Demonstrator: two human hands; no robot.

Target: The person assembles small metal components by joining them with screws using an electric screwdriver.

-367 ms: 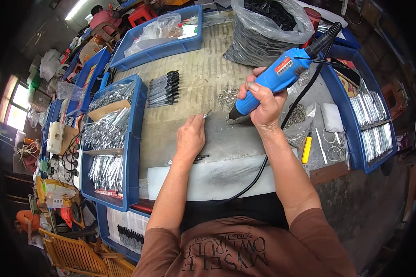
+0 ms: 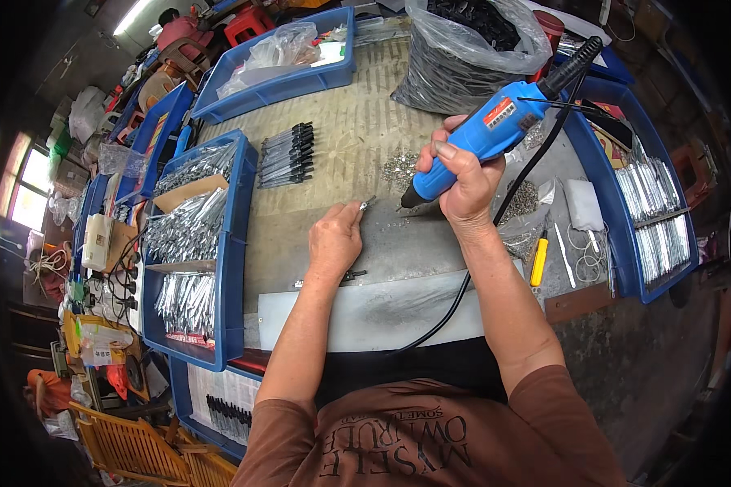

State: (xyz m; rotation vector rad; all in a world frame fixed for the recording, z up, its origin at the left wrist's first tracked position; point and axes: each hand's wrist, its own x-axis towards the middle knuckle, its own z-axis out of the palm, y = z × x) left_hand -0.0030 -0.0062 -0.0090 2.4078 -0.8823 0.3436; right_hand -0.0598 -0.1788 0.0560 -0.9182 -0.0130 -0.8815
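Small metal piece (image 2: 369, 203): pinched in the fingertips of the left hand (image 2: 336, 235), above the middle of the worktable (image 2: 365, 89). Right hand (image 2: 469, 183) wrapped around a blue power driver (image 2: 489, 132); driver nose angled down near the loose bits, apart from the metal piece.

Progress, judged by layout: partway. Neat row of black-ended pieces (image 2: 286, 156) lies ahead of the left hand, apparently done; more black-ended pieces (image 2: 229, 410) sit in a lower tray (image 2: 182, 398) at the table's near left. One dark piece (image 2: 352, 277) lies alone by the left wrist, its stage unclear. Apparently left to do: many silver strips (image 2: 188, 227) in the left blue tray (image 2: 234, 284), others in the right blue tray (image 2: 623, 264), plus black parts (image 2: 483, 24) in a see-through bag (image 2: 439, 77).

Surface: worn, stained, darker near the hands. Small metal bits (image 2: 400, 172) heaped beyond the driver nose; pale plate (image 2: 382, 312) along the near edge, black cable (image 2: 455, 300) crossing it; yellow-handled tool (image 2: 539, 264) to the right.

Room: crowded workshop; tube light (image 2: 134, 15) overhead, bright window (image 2: 34, 183) at left, red stool (image 2: 248, 26) and a seated person (image 2: 180, 31) at the back, wooden chair (image 2: 130, 438) low at left
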